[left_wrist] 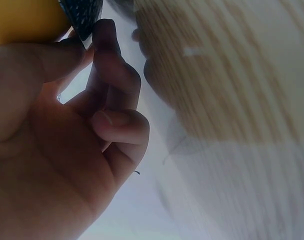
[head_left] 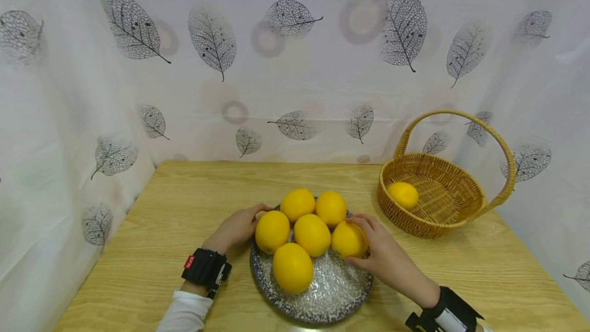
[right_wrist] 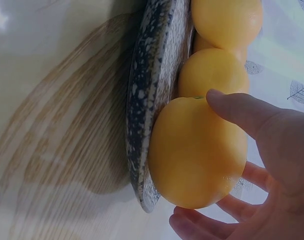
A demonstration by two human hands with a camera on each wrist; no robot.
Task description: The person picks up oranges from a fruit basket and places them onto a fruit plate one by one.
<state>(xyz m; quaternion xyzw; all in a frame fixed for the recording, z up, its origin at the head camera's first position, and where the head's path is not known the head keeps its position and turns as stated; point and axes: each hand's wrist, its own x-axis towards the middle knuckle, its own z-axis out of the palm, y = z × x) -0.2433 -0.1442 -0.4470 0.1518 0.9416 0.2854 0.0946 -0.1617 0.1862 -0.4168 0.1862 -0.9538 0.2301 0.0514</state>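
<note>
Several yellow-orange oranges (head_left: 312, 235) sit on a round speckled plate (head_left: 338, 291) with a dark blue-and-white rim. My left hand (head_left: 238, 227) grips the plate's left rim; in the left wrist view its thumb lies over the rim (left_wrist: 84, 20) and the curled fingers are beneath. At the plate's right side, my right hand (head_left: 384, 250) holds the rightmost orange (head_left: 349, 239) between thumb and fingers. In the right wrist view, the thumb touches this orange (right_wrist: 197, 152) near its green stem spot, and the fingers curve round its far side. It is still at the plate's rim.
A wicker basket (head_left: 433, 230) with a tall arched handle stands at the right rear of the wooden table (head_left: 184, 193). One orange (head_left: 403, 196) lies in its left part. A leaf-patterned curtain (head_left: 295, 81) hangs behind the table and along both sides.
</note>
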